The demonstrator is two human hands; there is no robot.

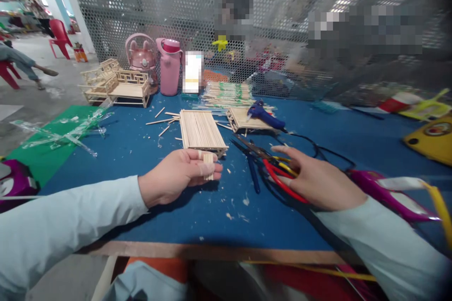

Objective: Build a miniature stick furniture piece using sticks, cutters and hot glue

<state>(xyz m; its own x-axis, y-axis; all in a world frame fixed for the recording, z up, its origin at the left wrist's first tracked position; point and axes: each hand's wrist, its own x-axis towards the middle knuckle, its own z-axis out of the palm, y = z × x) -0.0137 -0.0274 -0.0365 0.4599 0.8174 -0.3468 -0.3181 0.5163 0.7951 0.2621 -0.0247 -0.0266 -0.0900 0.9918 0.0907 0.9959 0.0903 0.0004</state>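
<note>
My left hand (180, 173) pinches a small bundle of short wooden sticks (208, 166) between thumb and fingers, just in front of a slatted wooden panel (203, 129) on low legs. My right hand (307, 174) is over the red-handled scissors (278, 176), its fingers spread at the handles; whether they grip them is unclear. Blue-handled pliers (253, 171) lie left of the scissors. A blue glue gun (264, 115) rests on a second small wooden platform (243, 119) behind.
Wooden model furniture (129, 87), a pink bottle (169, 68) and a lit phone (192, 73) stand at the back left. Stick bundles (226, 93) lie by the mesh. Purple tape measures (395, 193) flank the work area; a black cable (314, 143) runs right.
</note>
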